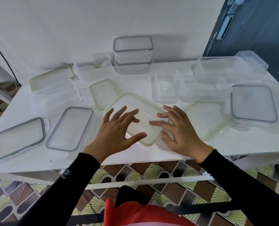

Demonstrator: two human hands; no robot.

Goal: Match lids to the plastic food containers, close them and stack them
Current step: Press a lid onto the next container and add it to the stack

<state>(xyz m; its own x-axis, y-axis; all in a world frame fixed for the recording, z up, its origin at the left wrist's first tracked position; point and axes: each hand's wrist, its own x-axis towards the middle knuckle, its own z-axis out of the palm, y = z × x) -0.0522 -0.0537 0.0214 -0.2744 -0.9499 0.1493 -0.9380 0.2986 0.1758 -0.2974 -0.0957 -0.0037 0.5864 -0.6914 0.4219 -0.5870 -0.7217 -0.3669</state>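
Glossy white bench (151, 154) catches soft reflections here. The large clear plastic lid with a pale green seal (145, 111) looks smooth and faintly frosted, while the grey-rimmed clear plastic lid (69, 128) shines glassier. Two stacked transparent plastic containers (133, 54) gleam at the back. The black cloth sleeve (70, 185) looks matt, and the white wall (70, 22) is matt too.

Lids (69, 128) and containers (133, 54) crowd the table (37, 162); front edge free.
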